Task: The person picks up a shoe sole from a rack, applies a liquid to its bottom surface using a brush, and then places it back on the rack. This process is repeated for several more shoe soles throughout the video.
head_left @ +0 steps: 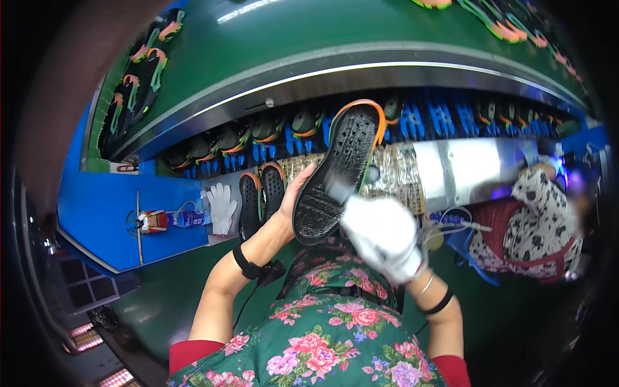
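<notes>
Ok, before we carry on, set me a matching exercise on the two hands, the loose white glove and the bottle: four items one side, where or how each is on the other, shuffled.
Items:
1. Left hand
2. Right hand
3. Loose white glove
4. Bottle

Places and states:
A. Between the red packet and the loose glove
B. Gloved, over the held sole
C. Between the bottle and two black soles
D. Bare, gripping the held sole's side

Pairs: 1-D, 2-B, 3-C, 4-A
</notes>
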`<action>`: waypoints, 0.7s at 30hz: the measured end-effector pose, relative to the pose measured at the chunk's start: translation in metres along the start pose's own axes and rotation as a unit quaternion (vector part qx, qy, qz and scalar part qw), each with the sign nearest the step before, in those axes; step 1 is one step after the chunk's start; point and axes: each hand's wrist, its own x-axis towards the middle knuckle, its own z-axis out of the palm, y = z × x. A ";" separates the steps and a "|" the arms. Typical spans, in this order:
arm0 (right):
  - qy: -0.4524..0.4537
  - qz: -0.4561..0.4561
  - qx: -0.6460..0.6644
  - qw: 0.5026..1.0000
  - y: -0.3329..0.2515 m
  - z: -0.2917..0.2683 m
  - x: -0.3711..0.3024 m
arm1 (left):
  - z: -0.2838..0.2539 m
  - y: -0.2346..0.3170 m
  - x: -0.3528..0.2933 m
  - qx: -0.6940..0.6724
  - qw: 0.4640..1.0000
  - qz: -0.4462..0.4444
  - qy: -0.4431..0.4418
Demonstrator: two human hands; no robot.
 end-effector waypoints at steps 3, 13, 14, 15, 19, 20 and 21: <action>-0.022 0.087 0.312 0.946 -0.014 0.010 -0.011 | 0.005 0.014 -0.002 0.160 0.984 0.013 -0.078; 0.046 0.286 0.611 0.737 0.019 0.011 -0.044 | 0.031 0.017 -0.014 0.304 0.946 0.090 -0.062; 0.082 0.312 0.618 0.717 0.025 0.007 -0.052 | 0.033 0.015 -0.019 0.354 0.926 0.128 -0.029; 0.118 0.336 0.624 0.695 0.031 0.005 -0.060 | 0.035 0.015 -0.025 0.365 0.918 0.157 -0.024; 0.214 0.331 0.688 0.610 0.057 0.002 -0.089 | 0.038 0.018 -0.051 0.394 0.903 0.170 -0.002; 0.237 0.337 0.687 0.599 0.060 0.003 -0.095 | 0.038 0.020 -0.058 0.350 0.924 0.151 -0.010; 0.246 0.342 0.682 0.597 0.063 0.003 -0.100 | 0.039 0.023 -0.066 0.328 0.934 0.138 0.018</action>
